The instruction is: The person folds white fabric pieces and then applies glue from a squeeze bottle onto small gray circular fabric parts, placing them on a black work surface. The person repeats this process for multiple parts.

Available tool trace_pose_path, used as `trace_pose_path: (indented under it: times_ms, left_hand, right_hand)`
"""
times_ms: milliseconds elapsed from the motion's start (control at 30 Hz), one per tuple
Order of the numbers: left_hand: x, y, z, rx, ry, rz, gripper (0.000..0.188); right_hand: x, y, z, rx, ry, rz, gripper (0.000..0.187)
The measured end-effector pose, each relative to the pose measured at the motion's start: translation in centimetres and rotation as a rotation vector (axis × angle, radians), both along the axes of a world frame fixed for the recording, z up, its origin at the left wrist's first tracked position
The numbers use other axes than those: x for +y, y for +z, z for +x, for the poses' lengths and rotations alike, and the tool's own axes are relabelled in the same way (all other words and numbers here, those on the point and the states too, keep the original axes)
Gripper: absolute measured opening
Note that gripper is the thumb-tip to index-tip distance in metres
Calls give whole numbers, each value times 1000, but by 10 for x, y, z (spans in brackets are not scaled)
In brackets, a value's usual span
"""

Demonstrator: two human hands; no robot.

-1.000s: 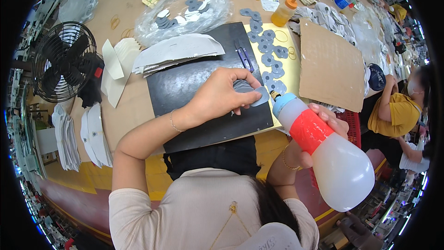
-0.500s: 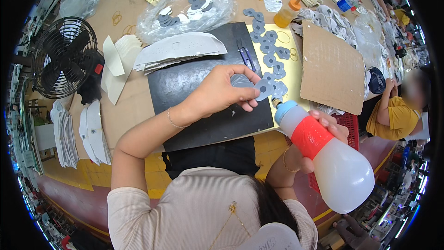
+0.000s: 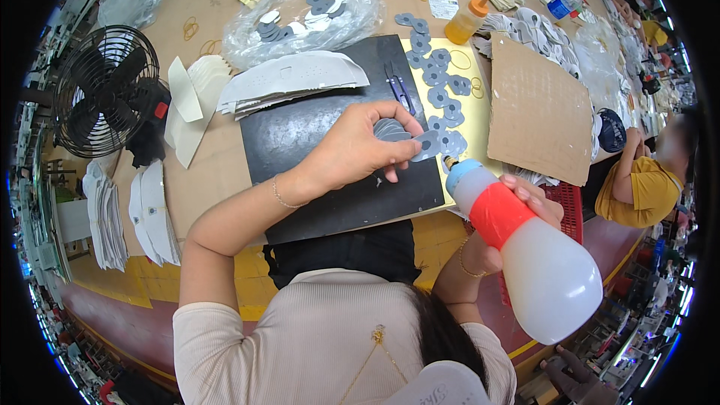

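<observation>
My left hand (image 3: 367, 142) is closed round a small stack of grey cut pieces (image 3: 391, 130), one of them pinched out between thumb and fingers. In my right hand (image 3: 517, 214) is a tilted white squeeze bottle (image 3: 551, 277) with a red band and a pale blue cap. Its dark nozzle points at the grey pieces by my left fingertips; whether it touches them I cannot tell. More grey pieces (image 3: 439, 96), each with a dark round spot, overlap in a winding row on a yellow sheet (image 3: 466, 151). Under my left hand lies a black mat (image 3: 322, 187).
White perforated panels (image 3: 292, 79) and thread snips (image 3: 400, 88) lie on the mat. Beyond are a plastic bag of pieces (image 3: 247, 41) and an orange bottle (image 3: 466, 21). A cardboard sheet (image 3: 540, 105) is at right, a black fan (image 3: 105, 90) at left. A person in yellow (image 3: 645, 187) sits at far right.
The bottle has shifted slightly left, its nozzle staying near the pieces. My left fingers have curled a little, still holding the stack.
</observation>
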State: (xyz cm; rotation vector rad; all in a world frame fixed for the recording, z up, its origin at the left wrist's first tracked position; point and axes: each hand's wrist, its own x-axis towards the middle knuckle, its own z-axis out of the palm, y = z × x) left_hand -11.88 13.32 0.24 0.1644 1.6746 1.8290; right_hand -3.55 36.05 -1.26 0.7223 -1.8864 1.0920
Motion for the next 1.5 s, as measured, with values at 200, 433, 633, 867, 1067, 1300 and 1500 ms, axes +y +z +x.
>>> trace_pose_path:
  times_ms: [200, 433, 633, 867, 1067, 1300, 1500]
  left_hand:
    - [5, 3, 2, -8, -45, -55, 17]
    - [4, 5, 4, -5, -47, -52, 17]
    - [3, -4, 1, -92, 26, 70, 14]
    - [7, -13, 1, 42, 79, -19, 13]
    - [11, -5, 11, 367, 145, -135, 15]
    - [15, -9, 10, 404, 170, -170, 16]
    - [24, -42, -48, 662, 244, -372, 14]
  right_hand:
    - [-22, 5, -5, 83, 57, -144, 78]
    - [-21, 6, -11, 93, -4, 19, 80]
    - [-19, 3, -5, 114, -23, -132, 80]
    - [-29, 3, 1, 94, 27, -73, 77]
    - [-28, 5, 1, 55, 29, 3, 76]
    - [-22, 11, 17, -165, 25, 39, 75]
    - [-7, -14, 8, 18, 57, -127, 74]
